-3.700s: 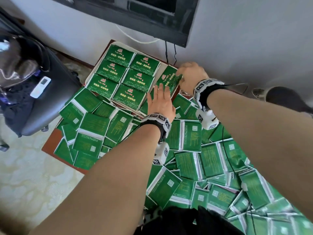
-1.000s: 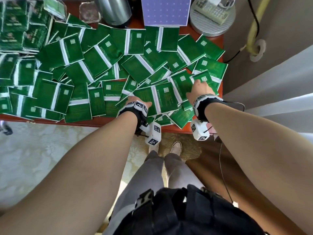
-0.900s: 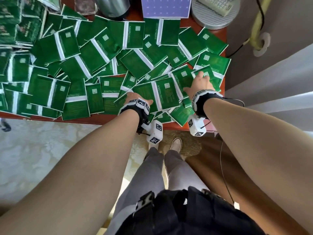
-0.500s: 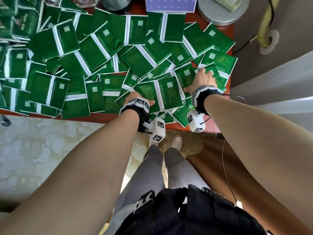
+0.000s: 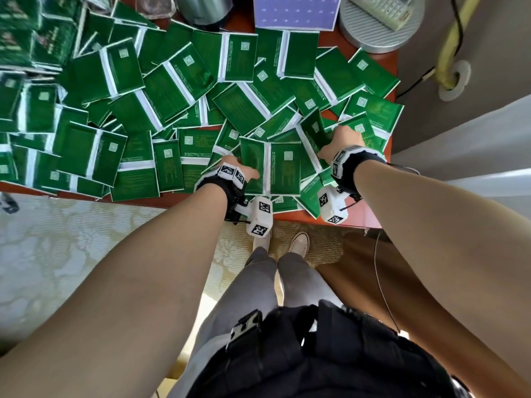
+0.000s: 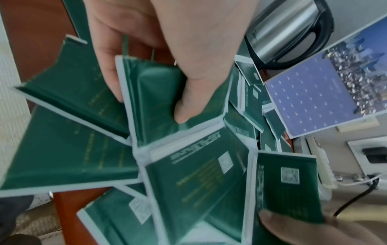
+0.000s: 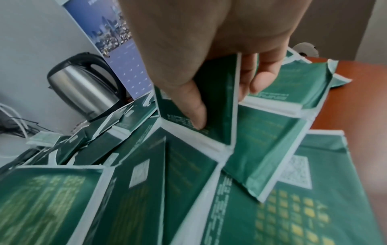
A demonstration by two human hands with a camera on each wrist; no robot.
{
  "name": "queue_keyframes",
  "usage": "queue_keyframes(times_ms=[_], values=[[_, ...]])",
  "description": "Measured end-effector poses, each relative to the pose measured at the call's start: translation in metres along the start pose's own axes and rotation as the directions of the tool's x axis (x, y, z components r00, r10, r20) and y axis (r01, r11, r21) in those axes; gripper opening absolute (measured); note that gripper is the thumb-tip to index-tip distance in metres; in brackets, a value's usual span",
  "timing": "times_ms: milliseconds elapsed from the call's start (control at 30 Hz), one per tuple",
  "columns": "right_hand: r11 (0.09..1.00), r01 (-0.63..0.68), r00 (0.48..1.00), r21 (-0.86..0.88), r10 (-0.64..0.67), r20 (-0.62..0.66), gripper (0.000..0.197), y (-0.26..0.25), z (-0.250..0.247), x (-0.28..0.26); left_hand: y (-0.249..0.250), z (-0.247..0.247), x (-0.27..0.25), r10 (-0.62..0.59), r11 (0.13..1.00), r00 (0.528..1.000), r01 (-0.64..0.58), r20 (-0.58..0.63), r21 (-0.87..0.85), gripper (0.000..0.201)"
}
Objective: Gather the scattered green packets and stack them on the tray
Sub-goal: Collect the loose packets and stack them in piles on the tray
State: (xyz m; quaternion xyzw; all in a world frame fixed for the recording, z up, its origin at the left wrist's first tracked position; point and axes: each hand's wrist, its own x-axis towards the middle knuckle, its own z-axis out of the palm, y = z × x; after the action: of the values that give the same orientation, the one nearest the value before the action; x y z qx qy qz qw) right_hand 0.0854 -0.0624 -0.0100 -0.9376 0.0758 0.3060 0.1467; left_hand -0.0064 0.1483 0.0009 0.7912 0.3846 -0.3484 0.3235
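Bare forearms, black wristbands (image 5: 356, 170) with white tag-marked camera blocks (image 5: 260, 215), grey trousers (image 5: 258, 285), pale sneakers (image 5: 298, 242), black chest pack (image 5: 316, 354)

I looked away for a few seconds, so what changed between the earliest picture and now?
Then both hands were at the tray. Now the left hand grips a packet near the table edge and the right hand pinches another packet. Loose packets still cover the table.

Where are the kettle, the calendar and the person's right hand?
kettle (image 7: 83, 89), right wrist view, on its steel body.
calendar (image 5: 297, 11), head view, on its purple date grid.
right hand (image 5: 342, 140), head view, on the back of the hand.
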Motion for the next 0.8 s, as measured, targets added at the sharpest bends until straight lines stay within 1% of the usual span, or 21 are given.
queue_keyframes(times_ms=[67, 167, 233, 300, 333, 400, 433, 500, 567, 633, 700, 733, 800], values=[[0.999, 0.020, 1.000, -0.030, -0.020, 0.017, 0.006, 0.001, -0.011, -0.004, -0.005, -0.012, -0.002, 0.012, 1.000, 1.000, -0.012, -0.007, -0.026, 0.074], [0.988, 0.074, 0.995, -0.133, -0.064, 0.075, 0.008, 0.003, -0.024, -0.009, -0.012, -0.028, -0.004, 0.009, 1.000, 1.000, -0.009, -0.022, 0.019, 0.068], [0.978, 0.101, 0.993, -0.185, -0.090, 0.071, 0.009, 0.004, -0.029, -0.013, -0.015, -0.035, -0.004, 0.010, 0.998, 0.999, -0.007, -0.050, 0.057, 0.063], [0.962, 0.126, 0.992, -0.242, -0.118, 0.049, 0.008, 0.004, -0.031, -0.019, -0.019, -0.037, -0.004, 0.040, 0.992, 0.995, -0.028, -0.092, 0.126, 0.055], [0.952, 0.139, 0.990, -0.273, -0.132, 0.043, 0.010, 0.004, -0.030, -0.023, -0.020, -0.037, -0.005, 0.055, 0.983, 0.993, -0.036, -0.101, 0.181, 0.049], [0.934, 0.162, 0.987, -0.318, -0.154, 0.049, 0.023, 0.002, -0.025, -0.032, -0.021, -0.032, -0.008, 0.078, 0.959, 0.991, -0.044, -0.109, 0.279, 0.038], [0.927, 0.174, 0.985, -0.331, -0.162, 0.064, 0.032, 0.000, -0.022, -0.037, -0.020, -0.027, -0.009, 0.092, 0.951, 0.989, -0.053, -0.115, 0.304, 0.039], [0.895, 0.231, 0.973, -0.381, -0.211, 0.093, 0.052, -0.004, -0.009, -0.044, -0.020, -0.012, -0.009, 0.150, 0.945, 0.974, -0.092, -0.167, 0.314, 0.056], [0.843, 0.300, 0.953, -0.447, -0.281, 0.111, 0.066, -0.005, 0.008, -0.046, -0.020, 0.009, -0.008, 0.284, 0.910, 0.931, -0.186, -0.229, 0.369, 0.071], [0.811, 0.337, 0.941, -0.478, -0.309, 0.140, 0.085, -0.004, 0.028, -0.049, -0.022, 0.032, -0.007, 0.410, 0.843, 0.888, -0.280, -0.210, 0.460, 0.081], [0.803, 0.346, 0.938, -0.485, -0.307, 0.162, 0.103, -0.002, 0.048, -0.051, -0.028, 0.054, -0.006, 0.446, 0.814, 0.879, -0.320, -0.168, 0.485, 0.094], [0.805, 0.340, 0.940, -0.486, -0.304, 0.155, 0.107, -0.001, 0.057, -0.052, -0.031, 0.062, -0.006, 0.447, 0.815, 0.879, -0.324, -0.165, 0.480, 0.097], [0.818, 0.318, 0.947, -0.479, -0.299, 0.118, 0.109, 0.001, 0.072, -0.052, -0.035, 0.072, -0.004, 0.455, 0.818, 0.870, -0.325, -0.190, 0.474, 0.097]])
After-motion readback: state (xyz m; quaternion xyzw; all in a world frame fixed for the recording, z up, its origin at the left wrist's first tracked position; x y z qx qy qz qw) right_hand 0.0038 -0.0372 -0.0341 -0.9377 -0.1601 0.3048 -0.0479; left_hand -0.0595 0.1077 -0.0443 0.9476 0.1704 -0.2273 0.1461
